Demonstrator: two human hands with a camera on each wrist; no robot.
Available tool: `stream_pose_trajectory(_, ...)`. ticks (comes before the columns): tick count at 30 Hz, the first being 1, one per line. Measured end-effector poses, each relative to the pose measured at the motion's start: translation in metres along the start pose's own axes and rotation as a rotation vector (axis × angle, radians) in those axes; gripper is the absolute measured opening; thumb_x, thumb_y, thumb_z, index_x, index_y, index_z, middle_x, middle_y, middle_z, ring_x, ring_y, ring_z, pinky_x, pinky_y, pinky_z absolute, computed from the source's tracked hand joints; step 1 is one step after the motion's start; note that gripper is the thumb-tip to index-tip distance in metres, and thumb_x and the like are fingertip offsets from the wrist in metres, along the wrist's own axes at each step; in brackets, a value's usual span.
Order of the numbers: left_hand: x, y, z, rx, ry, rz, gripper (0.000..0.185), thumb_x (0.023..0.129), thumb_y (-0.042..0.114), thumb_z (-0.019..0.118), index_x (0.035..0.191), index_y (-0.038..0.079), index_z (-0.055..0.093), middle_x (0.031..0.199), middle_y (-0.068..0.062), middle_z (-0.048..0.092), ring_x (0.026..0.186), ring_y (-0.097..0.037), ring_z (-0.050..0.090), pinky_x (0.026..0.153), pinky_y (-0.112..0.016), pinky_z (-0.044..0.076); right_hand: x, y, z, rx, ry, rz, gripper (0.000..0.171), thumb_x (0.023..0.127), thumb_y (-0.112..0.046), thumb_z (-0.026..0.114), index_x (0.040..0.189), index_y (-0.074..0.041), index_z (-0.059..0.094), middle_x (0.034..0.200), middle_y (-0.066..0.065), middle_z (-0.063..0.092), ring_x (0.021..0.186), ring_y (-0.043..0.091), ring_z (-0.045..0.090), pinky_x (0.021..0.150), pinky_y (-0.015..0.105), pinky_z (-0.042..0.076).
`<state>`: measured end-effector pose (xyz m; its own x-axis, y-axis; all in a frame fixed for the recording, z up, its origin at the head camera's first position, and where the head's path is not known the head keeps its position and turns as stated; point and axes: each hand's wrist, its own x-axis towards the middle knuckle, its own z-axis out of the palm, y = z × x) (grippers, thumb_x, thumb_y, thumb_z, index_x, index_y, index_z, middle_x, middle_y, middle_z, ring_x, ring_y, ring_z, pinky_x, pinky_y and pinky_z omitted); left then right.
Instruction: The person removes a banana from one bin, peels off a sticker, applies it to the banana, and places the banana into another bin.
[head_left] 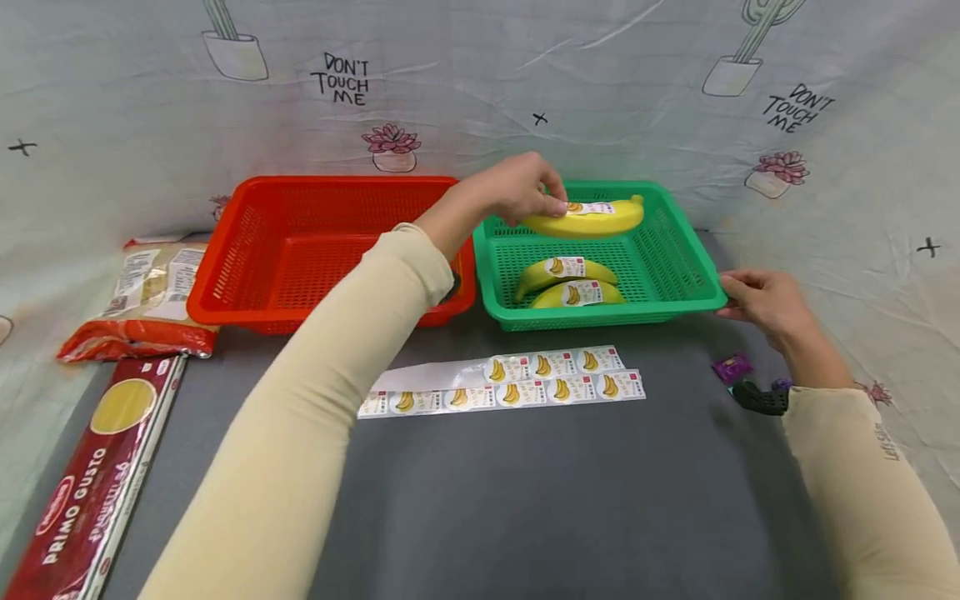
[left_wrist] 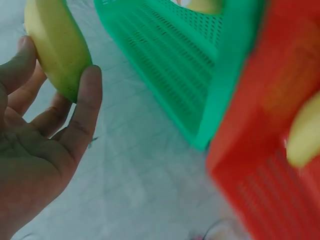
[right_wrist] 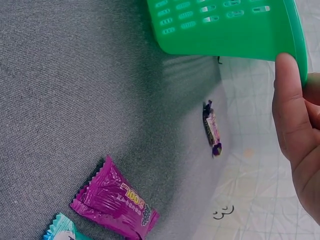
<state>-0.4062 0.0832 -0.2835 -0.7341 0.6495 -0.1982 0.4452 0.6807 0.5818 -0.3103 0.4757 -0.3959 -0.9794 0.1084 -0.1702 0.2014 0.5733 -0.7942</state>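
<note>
My left hand (head_left: 525,190) grips a yellow banana (head_left: 600,222) by one end, over the green basket (head_left: 600,317). A white sticker with a banana picture (head_left: 592,207) lies along its upper side. In the left wrist view, thumb and fingers hold the banana (left_wrist: 57,45), whose tip there is greenish. Two more bananas, an upper one (head_left: 528,279) and a lower one (head_left: 555,297), lie in the basket, each bearing a similar sticker. At the basket's right front corner, my right hand (head_left: 768,304) pinches the rim, the thumb showing on the green plastic in the right wrist view.
A red basket (head_left: 258,317) stands left of the green one, with a blurred yellow thing (left_wrist: 306,135) there. Sticker strips (head_left: 510,392) lie in front. Pasta packs, one clear and orange (head_left: 142,292), one dark red (head_left: 97,475), are at left. Wrapped candies, including a purple one (right_wrist: 117,200), lie at right.
</note>
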Motion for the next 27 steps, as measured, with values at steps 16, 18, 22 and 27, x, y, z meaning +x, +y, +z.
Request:
stream_pose_trajectory(16, 0.106, -0.029, 0.051, -0.145, -0.069, -0.296, 0.040, 0.105, 0.033, 0.055, 0.141, 0.018, 0.062, 0.143, -0.005, 0.058, 0.108, -0.021, 0.057, 0.102, -0.042, 0.054, 0.003, 0.006, -0.004, -0.039, 0.023, -0.069, 0.046, 0.109, -0.023, 0.048, 0.136, 0.014, 0.054, 0.083, -0.020, 0.065, 0.069, 0.000, 0.068, 0.065, 0.019, 0.059)
stream_pose_trajectory(18, 0.112, -0.036, 0.055, -0.146, -0.074, -0.321, 0.039, 0.105, 0.034, 0.056, 0.140, 0.018, 0.063, 0.143, -0.005, 0.058, 0.111, -0.021, 0.058, 0.101, -0.041, 0.054, 0.003, 0.007, -0.002, -0.038, 0.018, -0.070, 0.046, 0.109, -0.023, 0.048, 0.136, 0.013, 0.054, 0.084, -0.019, 0.065, 0.070, 0.000, 0.068, 0.066, 0.019, 0.059)
stream_pose_trajectory(22, 0.124, -0.049, 0.063, -0.173, -0.066, -0.364, 0.035, 0.104, 0.033, 0.058, 0.135, 0.018, 0.066, 0.139, -0.004, 0.060, 0.111, -0.021, 0.058, 0.100, -0.043, 0.053, 0.004, 0.009, -0.002, -0.025, 0.016, -0.067, 0.048, 0.109, -0.025, 0.048, 0.138, 0.012, 0.053, 0.087, -0.018, 0.065, 0.071, 0.000, 0.068, 0.068, 0.020, 0.059)
stream_pose_trajectory(27, 0.139, -0.060, 0.071, -0.204, -0.051, -0.363, 0.032, 0.105, 0.028, 0.057, 0.133, 0.015, 0.067, 0.135, -0.006, 0.062, 0.110, -0.021, 0.056, 0.104, -0.045, 0.051, 0.005, 0.013, -0.008, -0.002, 0.043, -0.062, 0.048, 0.109, -0.026, 0.048, 0.138, 0.011, 0.053, 0.087, -0.020, 0.064, 0.072, 0.001, 0.069, 0.069, 0.021, 0.060)
